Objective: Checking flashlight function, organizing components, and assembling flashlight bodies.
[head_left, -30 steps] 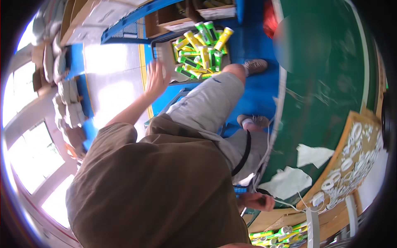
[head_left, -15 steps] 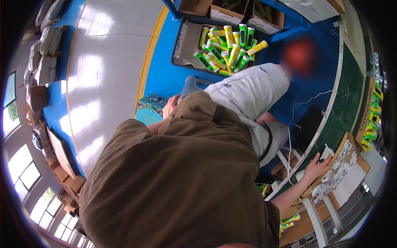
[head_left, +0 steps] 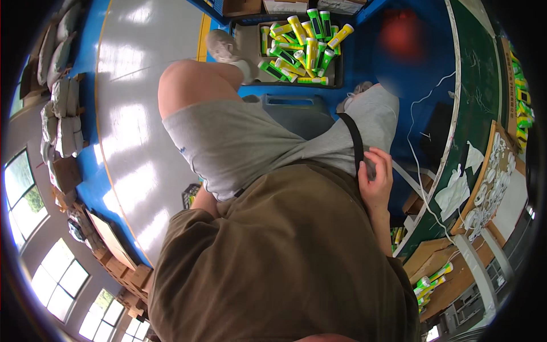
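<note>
My right hand (head_left: 376, 179) rests by my right thigh, its fingers loosely curved and apart, the thumb beside a black strap (head_left: 355, 137) that lies across my grey shorts. I see nothing held in it. Low by my left hip, my left hand (head_left: 206, 202) shows only around the wrist; thigh and shirt hide its fingers. Between my spread legs stands a grey plastic stool (head_left: 296, 117) with a slot near its front. Beyond it a black tray (head_left: 242, 43) holds a pile of yellow and green flashlights (head_left: 302, 48).
On the right runs a green-topped workbench (head_left: 477, 80) with crumpled white sheets (head_left: 454, 191) and a cardboard tray (head_left: 493, 142) of small white parts. A white cable (head_left: 415, 131) hangs beside it. More flashlights (head_left: 434, 284) lie lower right; a blurred red object (head_left: 403, 37) is ahead.
My right hand has drawn back from the bench to my thigh. The left hand has come away from beside the stool to my hip. My legs now straddle the stool.
</note>
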Available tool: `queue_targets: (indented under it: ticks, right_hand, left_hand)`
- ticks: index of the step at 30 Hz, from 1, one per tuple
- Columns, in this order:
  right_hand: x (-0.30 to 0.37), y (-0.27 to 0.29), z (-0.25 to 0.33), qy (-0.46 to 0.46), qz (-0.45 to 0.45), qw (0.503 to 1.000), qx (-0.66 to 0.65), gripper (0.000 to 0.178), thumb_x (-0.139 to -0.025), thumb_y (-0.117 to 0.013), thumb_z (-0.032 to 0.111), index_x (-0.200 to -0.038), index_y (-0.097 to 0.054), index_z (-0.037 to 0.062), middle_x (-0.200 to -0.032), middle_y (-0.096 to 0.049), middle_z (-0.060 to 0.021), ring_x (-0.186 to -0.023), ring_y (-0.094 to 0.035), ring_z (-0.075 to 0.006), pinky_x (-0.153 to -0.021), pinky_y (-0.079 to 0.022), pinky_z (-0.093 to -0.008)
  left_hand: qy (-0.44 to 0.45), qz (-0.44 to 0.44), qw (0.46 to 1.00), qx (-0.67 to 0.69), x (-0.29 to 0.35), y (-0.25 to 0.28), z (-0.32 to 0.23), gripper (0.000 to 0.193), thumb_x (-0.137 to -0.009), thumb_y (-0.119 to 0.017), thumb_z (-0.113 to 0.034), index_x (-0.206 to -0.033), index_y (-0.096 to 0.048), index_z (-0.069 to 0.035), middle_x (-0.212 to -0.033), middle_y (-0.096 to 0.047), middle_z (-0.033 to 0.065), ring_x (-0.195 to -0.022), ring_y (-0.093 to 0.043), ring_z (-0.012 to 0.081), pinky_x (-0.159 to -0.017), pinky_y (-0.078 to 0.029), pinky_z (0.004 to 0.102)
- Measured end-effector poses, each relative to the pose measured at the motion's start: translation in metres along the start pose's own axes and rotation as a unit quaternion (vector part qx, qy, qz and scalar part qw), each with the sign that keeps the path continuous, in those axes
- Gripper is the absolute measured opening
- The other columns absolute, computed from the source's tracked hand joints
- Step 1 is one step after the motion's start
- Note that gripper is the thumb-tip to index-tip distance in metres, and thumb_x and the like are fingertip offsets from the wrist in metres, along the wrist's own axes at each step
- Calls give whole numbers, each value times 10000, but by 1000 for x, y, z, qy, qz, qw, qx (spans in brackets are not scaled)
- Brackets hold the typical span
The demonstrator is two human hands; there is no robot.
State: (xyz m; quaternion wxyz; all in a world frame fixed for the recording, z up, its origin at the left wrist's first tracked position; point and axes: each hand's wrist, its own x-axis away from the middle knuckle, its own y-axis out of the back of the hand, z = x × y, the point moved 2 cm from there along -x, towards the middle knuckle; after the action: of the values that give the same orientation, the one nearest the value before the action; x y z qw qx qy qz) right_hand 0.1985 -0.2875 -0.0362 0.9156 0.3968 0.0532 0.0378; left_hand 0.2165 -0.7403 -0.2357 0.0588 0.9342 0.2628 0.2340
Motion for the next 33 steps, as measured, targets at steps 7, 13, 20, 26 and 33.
queue_targets:
  ticks: [7, 13, 20, 26, 33]
  right_hand:
    - [-42, -18, -23, -71, -69, 995, -33, 281, -804, -625, 12, -1074, -547, -2, -1085, -568, -182, -1013, -550, -352, -905, -431, -422]
    - [-179, -98, -47, -182, 203, 961, -44, 711, -760, -740, 141, -1364, -382, 26, -1248, -531, -214, -1171, -520, -341, -997, -401, -408]
    - [-334, -363, -190, -106, 461, 878, 73, 729, -721, -771, 252, -1316, -417, 24, -1260, -532, -202, -1184, -510, -343, -994, -416, -390]
    - [-335, -520, -222, -130, 400, 890, 175, 751, -735, -762, 325, -1309, -396, 8, -1310, -464, -205, -1231, -448, -341, -1029, -382, -385]
    - [-329, -562, -198, -101, 358, 896, 241, 585, -748, -762, 317, -1187, -521, 15, -1200, -522, -186, -1152, -498, -337, -964, -415, -412]
  left_hand:
    - [-97, -238, 965, 42, -129, 73, -129, 647, -1001, -226, -502, -1109, -539, 54, -946, -621, 159, -866, -614, 231, -796, -498, 345]
    - [-184, 69, 964, -180, -228, -112, -194, 343, -947, -461, -283, -1121, -582, -12, -1014, -652, 143, -921, -636, 243, -871, -475, 345]
    - [1, 439, 653, -618, -245, -207, -82, 274, -785, -521, -176, -955, -700, -57, -888, -695, 154, -898, -669, 312, -783, -520, 413]
    - [54, 470, 699, -537, -228, -180, -28, 271, -779, -539, -159, -960, -685, -22, -1004, -667, 166, -952, -646, 320, -812, -494, 416]
    - [-49, 391, 762, -514, -237, -193, -28, 243, -799, -535, -159, -944, -634, 9, -937, -631, 150, -898, -611, 290, -842, -450, 428]
